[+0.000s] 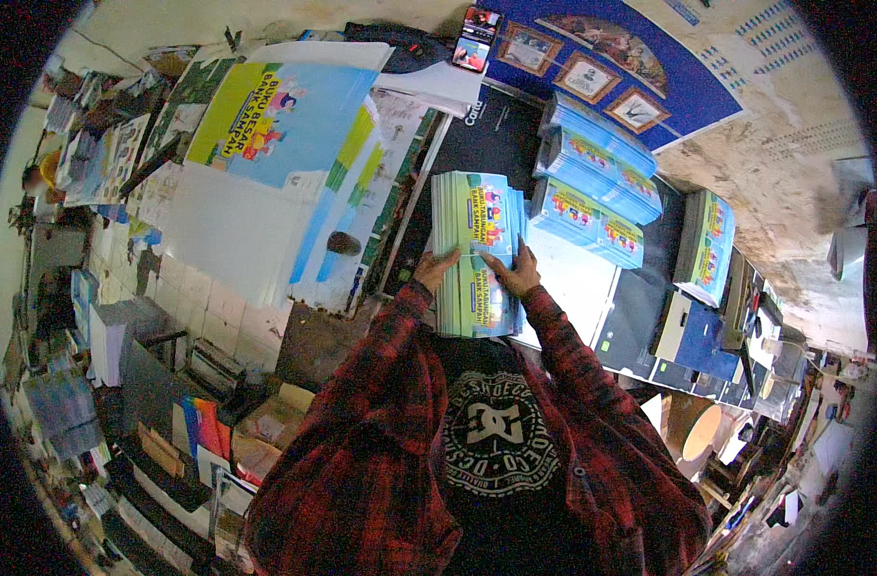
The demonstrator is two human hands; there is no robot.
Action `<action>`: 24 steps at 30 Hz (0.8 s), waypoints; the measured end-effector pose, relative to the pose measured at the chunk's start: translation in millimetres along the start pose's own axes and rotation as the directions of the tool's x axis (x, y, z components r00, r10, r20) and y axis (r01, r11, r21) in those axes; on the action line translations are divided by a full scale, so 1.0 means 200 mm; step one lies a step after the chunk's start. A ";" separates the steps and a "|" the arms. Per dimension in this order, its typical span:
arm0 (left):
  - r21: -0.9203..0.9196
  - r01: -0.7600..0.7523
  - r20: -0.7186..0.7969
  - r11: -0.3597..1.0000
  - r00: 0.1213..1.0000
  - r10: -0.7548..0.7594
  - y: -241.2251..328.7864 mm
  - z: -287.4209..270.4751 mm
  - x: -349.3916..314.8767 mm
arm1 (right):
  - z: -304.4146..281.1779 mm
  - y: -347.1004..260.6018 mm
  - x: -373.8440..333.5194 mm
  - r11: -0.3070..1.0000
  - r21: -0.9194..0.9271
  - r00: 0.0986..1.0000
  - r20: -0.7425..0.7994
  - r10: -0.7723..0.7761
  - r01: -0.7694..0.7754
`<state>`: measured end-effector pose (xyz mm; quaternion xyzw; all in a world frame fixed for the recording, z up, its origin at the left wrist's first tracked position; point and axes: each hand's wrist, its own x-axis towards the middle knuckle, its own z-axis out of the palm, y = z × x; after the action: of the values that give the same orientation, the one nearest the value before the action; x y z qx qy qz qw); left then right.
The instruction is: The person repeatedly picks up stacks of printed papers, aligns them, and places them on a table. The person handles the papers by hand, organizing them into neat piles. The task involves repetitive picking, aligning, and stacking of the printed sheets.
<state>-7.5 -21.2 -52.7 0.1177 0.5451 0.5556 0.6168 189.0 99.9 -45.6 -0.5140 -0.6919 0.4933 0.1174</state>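
A thick stack of printed booklets [477,288], yellow-green and light blue with cartoon figures, is upright between my hands at the near edge of the dark work table. My left hand [437,269] grips its left side, thumb lying over the top face. On the opposite side my right hand [517,270] holds the stack, its thumb pressed on the top cover and its fingers along the right edge. The stack's underside is hidden. To the right, close to the hand, are more piles of the same booklets [592,216], on the table beside a white sheet [578,293].
Another booklet pile [709,245] stands farther right. On the left, a second table carries large printed sheets [285,125], a white sheet [227,226] and a small dark lump [343,242]. A phone [476,40] leans at the back, near a blue board [602,58] with framed pictures.
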 end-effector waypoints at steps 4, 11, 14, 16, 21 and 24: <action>-0.075 -0.059 -0.003 0.995 0.998 0.059 -0.08 0.02 0.05 | -0.01 -0.01 0.01 0.987 0.025 0.987 0.022 -0.157 0.156; -0.184 0.029 0.067 0.982 0.998 -0.017 0.00 -0.18 -0.01 | -0.06 -0.08 -0.03 0.956 0.293 0.996 0.068 -0.051 0.029; -0.354 -0.003 0.066 0.935 0.997 0.028 -0.04 -0.34 -0.03 | -0.11 -0.15 -0.06 0.995 0.096 0.999 -0.025 0.022 -0.020; -0.355 -0.073 0.026 0.932 0.996 0.088 0.02 -0.29 -0.06 | -0.05 0.17 0.00 0.825 -0.473 0.857 -0.239 -0.457 0.308; -0.163 0.080 0.003 0.983 0.997 -0.080 0.02 -0.23 -0.03 | 0.01 0.04 -0.06 0.719 -0.588 0.833 -0.133 -0.536 0.369; -0.124 0.003 0.133 0.992 0.991 0.014 0.01 -0.18 0.03 | 0.07 0.29 0.10 0.978 -0.045 0.974 -0.086 -0.208 0.204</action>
<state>-37.5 -31.9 -68.6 0.1177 0.4665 0.5809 0.6565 205.4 107.9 -106.1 -0.4633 -0.7442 0.4421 0.1899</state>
